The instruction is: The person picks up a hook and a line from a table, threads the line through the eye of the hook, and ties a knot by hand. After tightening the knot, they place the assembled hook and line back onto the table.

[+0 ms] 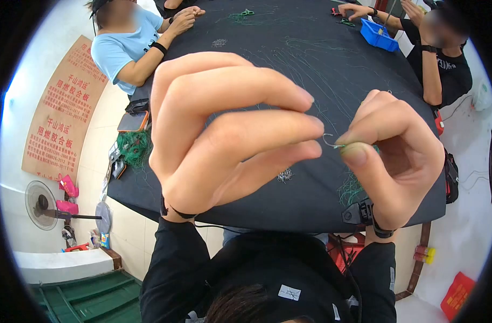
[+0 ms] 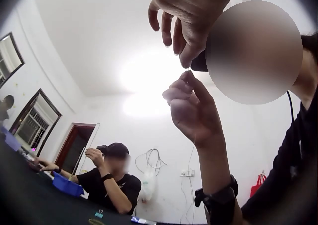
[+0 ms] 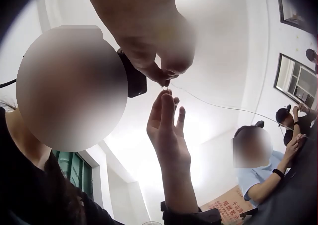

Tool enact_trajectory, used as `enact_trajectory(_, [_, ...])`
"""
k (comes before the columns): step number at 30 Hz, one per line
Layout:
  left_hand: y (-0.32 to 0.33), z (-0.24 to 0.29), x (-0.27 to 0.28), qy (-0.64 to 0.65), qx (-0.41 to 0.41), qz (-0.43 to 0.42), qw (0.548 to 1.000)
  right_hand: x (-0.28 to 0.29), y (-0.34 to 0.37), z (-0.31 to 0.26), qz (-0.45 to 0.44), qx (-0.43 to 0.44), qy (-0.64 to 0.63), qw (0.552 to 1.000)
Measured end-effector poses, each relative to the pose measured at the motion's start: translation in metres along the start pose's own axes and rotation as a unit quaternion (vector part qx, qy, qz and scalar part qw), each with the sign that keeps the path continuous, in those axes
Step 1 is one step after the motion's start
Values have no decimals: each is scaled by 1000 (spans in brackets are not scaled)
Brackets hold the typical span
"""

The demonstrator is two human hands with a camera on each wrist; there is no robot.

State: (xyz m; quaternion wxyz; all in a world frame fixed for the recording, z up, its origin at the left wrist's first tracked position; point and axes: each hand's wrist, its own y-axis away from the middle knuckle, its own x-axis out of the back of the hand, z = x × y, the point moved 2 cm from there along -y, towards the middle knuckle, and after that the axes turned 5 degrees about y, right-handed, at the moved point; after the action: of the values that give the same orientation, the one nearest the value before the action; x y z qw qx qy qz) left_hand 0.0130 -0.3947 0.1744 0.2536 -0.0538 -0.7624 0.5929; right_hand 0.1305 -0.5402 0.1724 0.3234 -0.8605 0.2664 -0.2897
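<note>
Small metal hook (image 1: 326,142) suspended in the gap between both hands' fingertips, above the table (image 1: 289,212); bend points left, shank end right, long axis crosswise and dipping slightly rightward in head view. Green thread (image 1: 338,146) at the shank end. Right hand (image 1: 402,161): thumb and bent forefinger pinch that end, other fingers folded in. Left hand (image 1: 192,156): knuckles arched, fingers long and reaching right, thumb and forefinger nearly together at the bend; cannot tell whether they grip it. On the dark tabletop: small metal pile (image 1: 284,175), green tangle (image 1: 134,149), blue tray (image 1: 379,35). Two people seated opposite. Brown sheet (image 1: 65,107) on wall, red print, legible: 千山鸿运, 阻燃胶合板; finer lines too small to read.
</note>
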Motion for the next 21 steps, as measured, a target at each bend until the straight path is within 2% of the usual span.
enact_trajectory(7, [1, -3, -1, 74, 20, -18, 997, -1, -2, -1, -51, -27, -40, 998])
enact_trajectory(12, [4, -6, -3, 138, 46, -17, 989, -3, -2, -3, -50, 0, -11, 999])
enact_trajectory(21, [3, -6, -3, 149, 49, -22, 987, -6, -1, -1, -28, 103, 46, 993])
